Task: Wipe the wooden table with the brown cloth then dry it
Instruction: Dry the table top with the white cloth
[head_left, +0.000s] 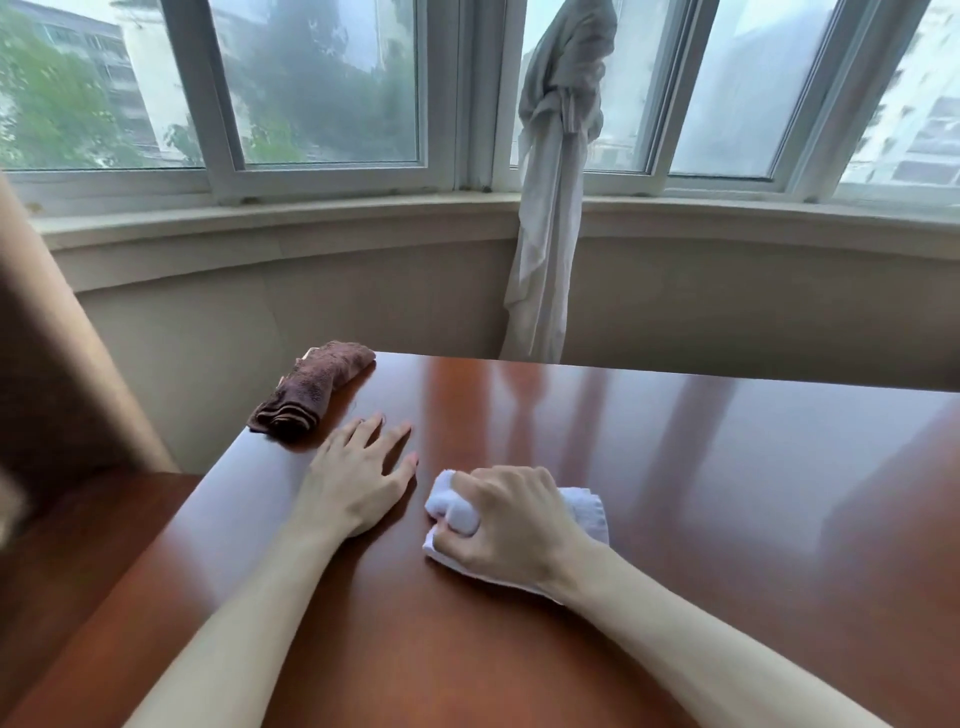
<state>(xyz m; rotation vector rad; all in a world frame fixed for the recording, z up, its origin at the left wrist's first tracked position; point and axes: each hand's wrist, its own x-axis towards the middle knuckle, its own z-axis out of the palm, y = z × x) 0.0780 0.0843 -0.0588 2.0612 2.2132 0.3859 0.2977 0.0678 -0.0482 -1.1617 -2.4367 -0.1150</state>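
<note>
Glossy table (675, 493): right hand (511, 519) covers most of the white cloth (584, 512).

Operator's body, as I see it: two bare forearms, no sleeves in view; left hand (358, 480) and right hand (506, 519) unadorned, nails short and unpainted.

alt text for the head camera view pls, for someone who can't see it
A person's right hand grips a bunched white cloth against a glossy reddish-brown wooden table, while the left hand rests flat beside it, fingers spread. A rolled brown towel cloth lies untouched near the table's far left corner, below a bay window with a knotted pale curtain.
</note>
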